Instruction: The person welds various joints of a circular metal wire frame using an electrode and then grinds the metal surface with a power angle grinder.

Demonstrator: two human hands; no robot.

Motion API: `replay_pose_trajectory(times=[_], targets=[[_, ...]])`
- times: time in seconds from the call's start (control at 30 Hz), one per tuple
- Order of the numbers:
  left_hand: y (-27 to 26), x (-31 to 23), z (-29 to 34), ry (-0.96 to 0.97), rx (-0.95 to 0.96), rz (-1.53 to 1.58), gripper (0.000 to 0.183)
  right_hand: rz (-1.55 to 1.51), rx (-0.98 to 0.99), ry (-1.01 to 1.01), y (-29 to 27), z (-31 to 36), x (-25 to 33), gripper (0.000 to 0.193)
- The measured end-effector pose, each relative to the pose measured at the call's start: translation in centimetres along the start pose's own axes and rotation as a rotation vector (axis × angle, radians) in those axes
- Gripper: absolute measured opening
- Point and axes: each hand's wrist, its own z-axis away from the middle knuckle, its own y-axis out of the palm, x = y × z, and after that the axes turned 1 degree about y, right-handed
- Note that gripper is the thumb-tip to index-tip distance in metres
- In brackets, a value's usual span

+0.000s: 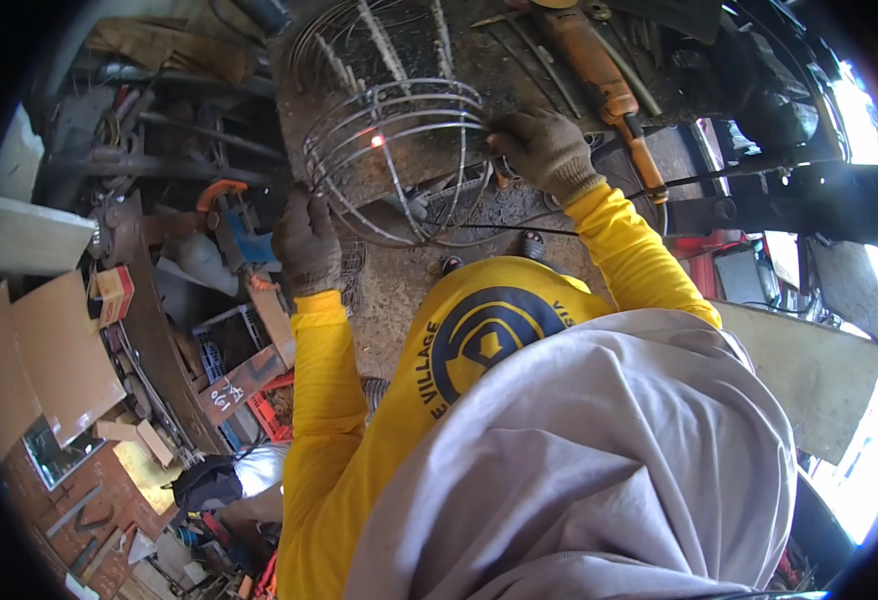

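Observation:
A round, basket-like frame of bent metal rods [424,128] stands at the near edge of the workbench [349,180]. One joint on its left side glows orange-red [377,141]. My left hand [309,242], in a brown knit glove, is closed at the frame's left side. Gloved the same way, my right hand [547,150] grips the right side, its fingertips at the upper rings. The exact hold of the left fingers is partly hidden by the glove's back. Several rough, pale-crusted rods [383,40] rise behind the frame.
An orange power tool [594,65] lies on the bench to the right, beside loose metal rods [534,60]. Coiled wire [309,50] sits at the far left. Cardboard [64,355], a blue-and-orange tool [244,235] and scrap crowd the left side. A cable [519,230] runs below the bench edge.

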Motion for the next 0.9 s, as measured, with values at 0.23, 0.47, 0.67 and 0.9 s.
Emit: replay_pose_trajectory(times=[0.23, 0.47, 0.67, 0.9], targets=[[0.7, 1.3, 1.8, 0.002, -0.097, 0.101, 0.036, 0.274, 0.106, 0.411, -2.6, -3.2, -1.7, 0.033], [0.0, 2.2, 4.0, -0.069, -0.122, 0.212, 0.037, 0.383, 0.208, 0.457, -2.3, -5.5, -2.8, 0.031], [-1.6, 0.5, 5.3, -0.023, -0.204, 0.221, 0.030, 0.342, 0.153, 0.528, -4.0, -5.2, -0.1, 0.035], [-2.7, -0.6, 6.4, 0.088, -0.155, 0.248, 0.027, 0.351, 0.158, 0.521, -2.2, -3.7, -1.5, 0.035]])
